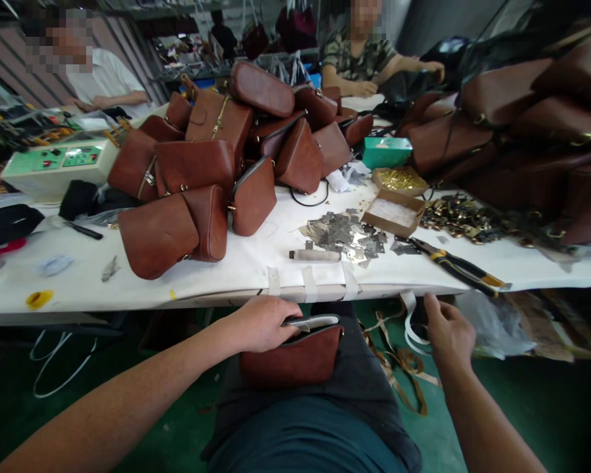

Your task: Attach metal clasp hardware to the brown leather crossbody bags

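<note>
A small brown leather handbag [290,361] rests on my lap, its top open and a pale lining showing. My left hand [268,325] is closed on the bag's upper rim, with its fingertips partly hidden inside the opening. Out to the right, just below the table edge, my right hand [450,332] has curled fingers; whatever is between them, if anything, is hidden. A curled white strip [411,325] hangs just left of that hand, and I cannot tell whether they touch. On the table above the right hand lie pliers [460,266] with black and yellow handles.
The white table [246,266] holds piled brown bags [194,164], flat metal plates [342,233], a cardboard tray [394,213], gold-coloured fittings [401,179] in a box, and a grey rod [315,255]. More bags [522,131] stand right. Two people sit across the table.
</note>
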